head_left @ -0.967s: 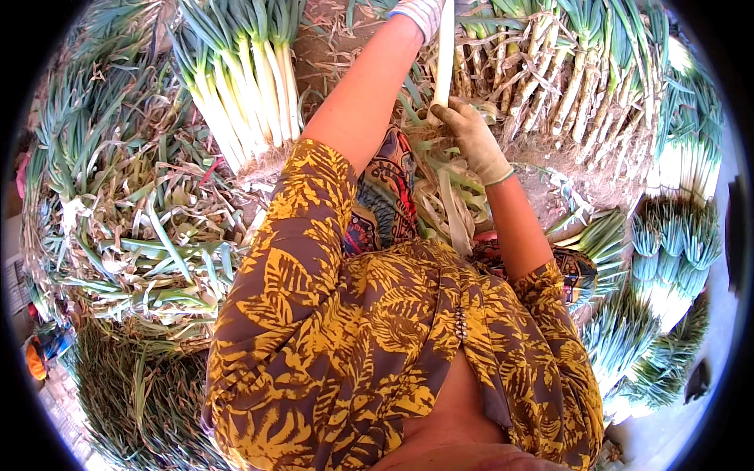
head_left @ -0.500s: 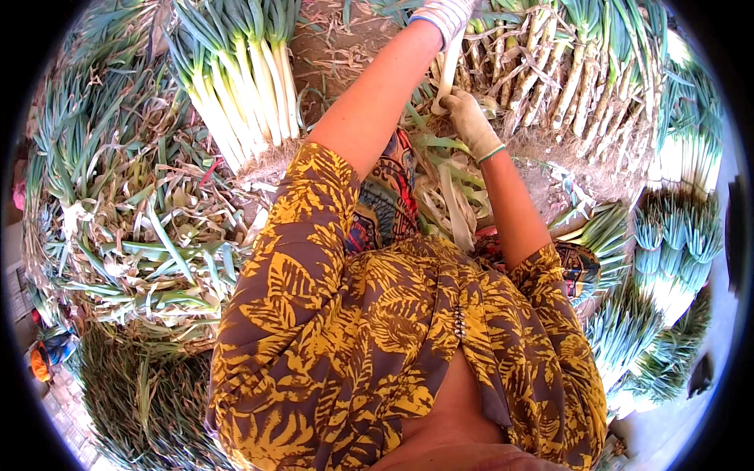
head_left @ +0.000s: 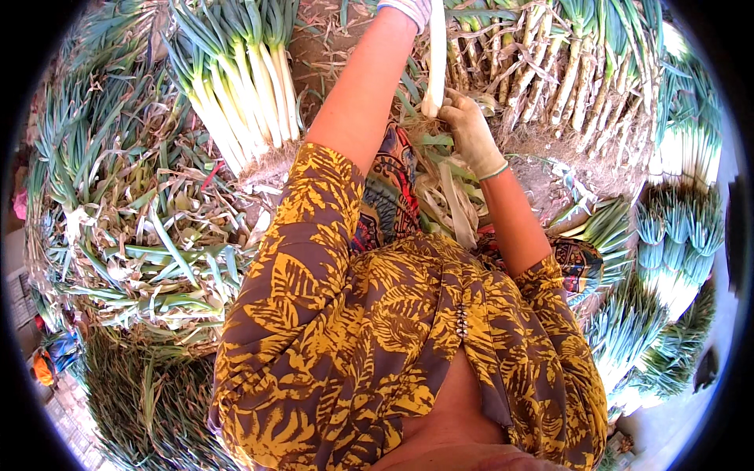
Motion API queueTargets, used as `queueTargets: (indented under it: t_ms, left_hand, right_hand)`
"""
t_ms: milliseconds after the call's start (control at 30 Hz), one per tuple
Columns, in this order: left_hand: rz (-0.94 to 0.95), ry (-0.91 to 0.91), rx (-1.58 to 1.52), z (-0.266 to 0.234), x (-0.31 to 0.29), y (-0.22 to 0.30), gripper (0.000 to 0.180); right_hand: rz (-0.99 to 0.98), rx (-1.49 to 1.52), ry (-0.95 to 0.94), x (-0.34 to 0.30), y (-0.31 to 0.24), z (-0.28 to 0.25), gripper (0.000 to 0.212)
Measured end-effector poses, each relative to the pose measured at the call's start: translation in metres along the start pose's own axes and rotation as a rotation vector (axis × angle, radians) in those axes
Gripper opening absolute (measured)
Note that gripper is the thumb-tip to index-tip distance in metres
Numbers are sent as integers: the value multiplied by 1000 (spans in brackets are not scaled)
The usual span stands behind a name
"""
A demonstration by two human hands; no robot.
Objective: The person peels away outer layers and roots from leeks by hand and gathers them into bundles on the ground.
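I hold one long white leek stalk [head_left: 436,59] upright in front of me. My left hand [head_left: 407,9], in a striped cloth glove, grips it high up at the top edge of the view. My right hand [head_left: 470,129], in a pale dirty glove, pinches the stalk's lower root end and the loose outer leaves there. Peeled leaf strips [head_left: 452,200] hang over my lap below the right hand. My yellow-and-brown leaf-patterned sleeves fill the middle of the view.
A row of cleaned white leeks [head_left: 243,86] lies at upper left. Unpeeled, earthy leeks [head_left: 565,71] are heaped at upper right. A big pile of green trimmings [head_left: 133,228] covers the left. Bundled green leeks [head_left: 667,259] lie at right.
Both hands with the leek have shifted slightly; the left hand has risen to the top edge and the right hand has moved up along the stalk's root end.
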State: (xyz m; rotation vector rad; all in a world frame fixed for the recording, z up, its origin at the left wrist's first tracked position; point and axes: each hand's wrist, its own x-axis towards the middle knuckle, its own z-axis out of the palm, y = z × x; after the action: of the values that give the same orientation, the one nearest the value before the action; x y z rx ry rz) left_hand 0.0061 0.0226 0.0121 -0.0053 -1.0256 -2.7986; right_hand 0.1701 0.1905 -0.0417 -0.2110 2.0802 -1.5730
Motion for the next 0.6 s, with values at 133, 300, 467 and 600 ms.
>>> queueTargets:
  t_ms: [133,300,467,600]
  left_hand:
    - [57,-36,-74,-17,14,-1,13]
    - [-18,-115,-131,-13,5,6,15]
    - [-4,-55,-17,8,-6,0,14]
    - [-13,-41,-11,6,-3,-2,16]
  right_hand:
    - [38,495,-22,-25,-32,14,40]
    - [15,287,-91,-32,-50,3,39]
    - [-31,98,-81,-16,-26,-1,39]
    - [-86,116,-46,-26,-34,5,39]
